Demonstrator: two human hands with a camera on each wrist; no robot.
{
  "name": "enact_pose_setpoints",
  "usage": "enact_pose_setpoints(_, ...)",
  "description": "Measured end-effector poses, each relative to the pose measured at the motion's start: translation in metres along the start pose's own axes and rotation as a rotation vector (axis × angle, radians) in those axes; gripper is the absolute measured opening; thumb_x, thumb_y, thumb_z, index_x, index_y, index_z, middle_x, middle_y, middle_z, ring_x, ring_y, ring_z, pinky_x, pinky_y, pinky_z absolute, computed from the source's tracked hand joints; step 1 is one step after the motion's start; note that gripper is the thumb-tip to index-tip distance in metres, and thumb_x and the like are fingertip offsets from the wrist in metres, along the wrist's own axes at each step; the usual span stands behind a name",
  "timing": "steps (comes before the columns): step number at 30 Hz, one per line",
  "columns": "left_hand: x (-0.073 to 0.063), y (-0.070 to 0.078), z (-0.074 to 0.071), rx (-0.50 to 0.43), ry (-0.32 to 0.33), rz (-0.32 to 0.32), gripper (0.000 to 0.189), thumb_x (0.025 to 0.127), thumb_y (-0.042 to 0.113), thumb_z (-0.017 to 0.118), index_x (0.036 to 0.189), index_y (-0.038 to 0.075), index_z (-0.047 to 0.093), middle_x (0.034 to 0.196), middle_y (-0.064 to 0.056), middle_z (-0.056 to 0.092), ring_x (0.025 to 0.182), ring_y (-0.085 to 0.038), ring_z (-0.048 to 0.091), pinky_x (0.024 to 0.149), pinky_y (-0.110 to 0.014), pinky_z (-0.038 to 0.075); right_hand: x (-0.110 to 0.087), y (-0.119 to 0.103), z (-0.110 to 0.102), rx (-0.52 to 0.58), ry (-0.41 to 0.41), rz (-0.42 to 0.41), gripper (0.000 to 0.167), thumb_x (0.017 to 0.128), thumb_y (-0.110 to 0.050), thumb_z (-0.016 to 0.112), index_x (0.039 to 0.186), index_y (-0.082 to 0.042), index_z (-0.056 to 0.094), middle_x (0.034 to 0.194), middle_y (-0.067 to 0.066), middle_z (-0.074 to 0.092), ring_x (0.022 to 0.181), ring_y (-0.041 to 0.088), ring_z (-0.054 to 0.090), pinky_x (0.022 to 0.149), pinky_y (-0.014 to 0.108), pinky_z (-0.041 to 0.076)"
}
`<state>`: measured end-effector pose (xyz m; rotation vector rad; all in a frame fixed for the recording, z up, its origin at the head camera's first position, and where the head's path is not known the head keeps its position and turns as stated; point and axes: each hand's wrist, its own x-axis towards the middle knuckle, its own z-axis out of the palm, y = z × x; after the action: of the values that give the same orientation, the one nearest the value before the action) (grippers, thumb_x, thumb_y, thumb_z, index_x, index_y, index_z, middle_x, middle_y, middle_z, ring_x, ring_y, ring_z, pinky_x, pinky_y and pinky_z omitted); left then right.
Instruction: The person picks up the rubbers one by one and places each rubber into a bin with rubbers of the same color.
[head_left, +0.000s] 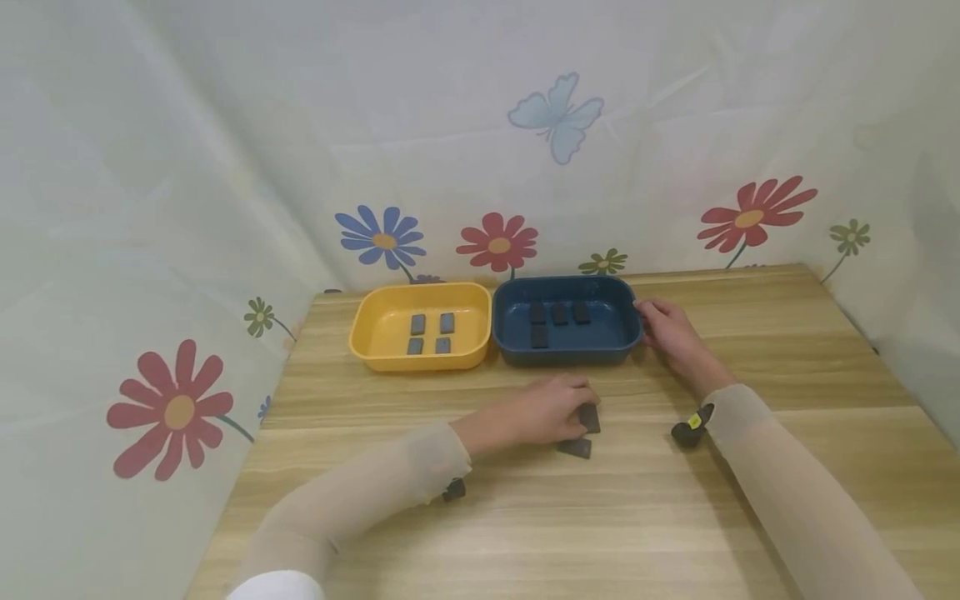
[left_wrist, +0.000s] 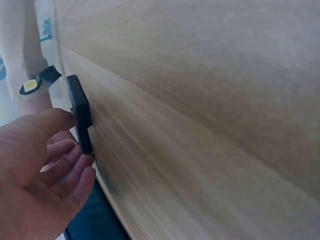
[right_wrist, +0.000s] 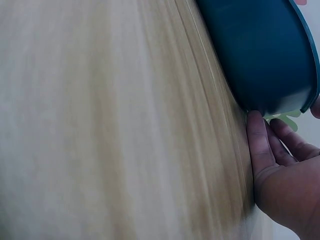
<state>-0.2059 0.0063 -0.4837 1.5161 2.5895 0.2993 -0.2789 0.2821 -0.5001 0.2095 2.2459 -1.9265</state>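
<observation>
Two dark rectangular tiles lie on the wooden table in front of the trays. My left hand [head_left: 551, 408] pinches the farther tile [head_left: 589, 417] between thumb and fingers, and the nearer tile [head_left: 575, 448] lies partly under the thumb. In the left wrist view the thumb presses one edge of a dark tile [left_wrist: 79, 102], with the fingertips at the other end. At the right end of the blue tray [head_left: 567, 357], my right hand [head_left: 675, 333] grips the rim. The right wrist view has its fingertips [right_wrist: 256, 120] low against the tray wall.
A yellow tray [head_left: 420, 363] stands directly left of the blue one, with several grey tiles laid in rows inside. Several dark tiles sit inside the blue tray. Behind the table [head_left: 750, 333] hangs a flower-patterned cloth [head_left: 637, 192], with another side of it on the left.
</observation>
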Motion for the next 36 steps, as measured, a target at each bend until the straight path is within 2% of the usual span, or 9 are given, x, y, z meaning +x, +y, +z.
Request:
enact_pose_setpoints(7, -0.002, 0.002, 0.001, -0.005, -0.007, 0.007, 0.041, 0.093, 0.024, 0.080, 0.131, 0.012, 0.070, 0.117, 0.000, 0.063, 0.099, -0.010, 0.060, 0.088, -0.022, 0.053, -0.002, -0.003, -0.002, 0.014, -0.014, 0.018, 0.058, 0.114, -0.037, 0.042, 0.156, 0.004, 0.045, 0.150, 0.019, 0.046, 0.116, 0.011, 0.052, 0.084, 0.015, 0.055)
enact_pose_setpoints(11, -0.002, 0.003, -0.001, 0.005, -0.012, 0.027, 0.041, 0.093, 0.025, 0.079, 0.131, 0.012, 0.070, 0.117, 0.000, 0.063, 0.099, -0.010, 0.060, 0.088, -0.023, 0.053, -0.002, 0.001, -0.002, 0.004, 0.000, -0.004, 0.059, 0.113, -0.040, 0.043, 0.154, 0.003, 0.047, 0.146, 0.017, 0.049, 0.114, 0.010, 0.053, 0.084, 0.015, 0.055)
enact_pose_setpoints(14, -0.001, 0.003, -0.003, 0.013, -0.023, 0.029, 0.043, 0.094, 0.025, 0.079, 0.133, 0.013, 0.069, 0.122, -0.002, 0.063, 0.106, -0.012, 0.061, 0.092, -0.023, 0.053, -0.001, 0.003, 0.000, 0.004, 0.013, -0.020, 0.059, 0.113, -0.041, 0.045, 0.151, 0.004, 0.049, 0.138, 0.014, 0.054, 0.110, 0.008, 0.056, 0.083, 0.015, 0.056)
enact_pose_setpoints(18, 0.000, 0.004, -0.014, 0.013, -0.036, 0.045, 0.045, 0.096, 0.026, 0.078, 0.137, 0.013, 0.067, 0.131, -0.006, 0.062, 0.116, -0.016, 0.060, 0.102, -0.025, 0.051, 0.000, 0.005, 0.001, 0.025, 0.021, -0.034, 0.058, 0.112, -0.040, 0.047, 0.148, 0.005, 0.050, 0.127, 0.009, 0.059, 0.104, 0.005, 0.059, 0.081, 0.016, 0.057)
enact_pose_setpoints(22, 0.004, 0.004, -0.034, -0.005, -0.016, 0.036, 0.048, 0.097, 0.030, 0.078, 0.141, 0.014, 0.066, 0.128, -0.002, 0.061, 0.115, -0.015, 0.058, 0.100, -0.025, 0.052, 0.001, 0.005, 0.000, 0.033, 0.027, -0.042, 0.057, 0.112, -0.040, 0.048, 0.146, 0.005, 0.051, 0.124, 0.008, 0.060, 0.102, 0.006, 0.059, 0.080, 0.016, 0.057)
enact_pose_setpoints(25, 0.007, -0.001, -0.050, -0.053, 0.021, -0.006, 0.049, 0.097, 0.031, 0.078, 0.142, 0.016, 0.066, 0.127, 0.002, 0.061, 0.112, -0.012, 0.058, 0.096, -0.024, 0.052, 0.001, 0.004, 0.000, 0.032, 0.031, -0.051, 0.056, 0.112, -0.040, 0.049, 0.144, 0.006, 0.053, 0.122, 0.007, 0.059, 0.101, 0.006, 0.059, 0.079, 0.016, 0.057)
enact_pose_setpoints(29, 0.013, -0.015, -0.067, -0.121, 0.081, -0.045, 0.048, 0.097, 0.028, 0.079, 0.142, 0.016, 0.066, 0.126, 0.005, 0.061, 0.113, -0.011, 0.059, 0.100, -0.022, 0.051, 0.001, 0.005, 0.000, 0.040, 0.036, -0.062, 0.046, 0.112, -0.037, 0.049, 0.135, 0.002, 0.058, 0.114, 0.002, 0.061, 0.098, 0.004, 0.061, 0.078, 0.016, 0.058)
enact_pose_setpoints(32, 0.018, -0.027, -0.074, -0.146, 0.136, -0.055, 0.047, 0.096, 0.025, 0.081, 0.140, 0.013, 0.067, 0.125, 0.004, 0.062, 0.113, -0.014, 0.061, 0.101, -0.023, 0.051, 0.000, 0.005, 0.000, 0.068, 0.046, -0.065, 0.037, 0.111, -0.034, 0.051, 0.127, -0.002, 0.062, 0.108, -0.001, 0.064, 0.094, 0.003, 0.063, 0.077, 0.018, 0.059)
enact_pose_setpoints(36, 0.027, -0.045, -0.079, -0.152, 0.184, -0.078, 0.046, 0.096, 0.023, 0.081, 0.138, 0.011, 0.068, 0.125, 0.000, 0.064, 0.114, -0.017, 0.063, 0.101, -0.024, 0.052, -0.001, 0.005, 0.001, 0.074, 0.047, -0.067, 0.036, 0.111, -0.034, 0.052, 0.126, -0.003, 0.063, 0.104, -0.004, 0.065, 0.093, 0.003, 0.063, 0.076, 0.018, 0.059)
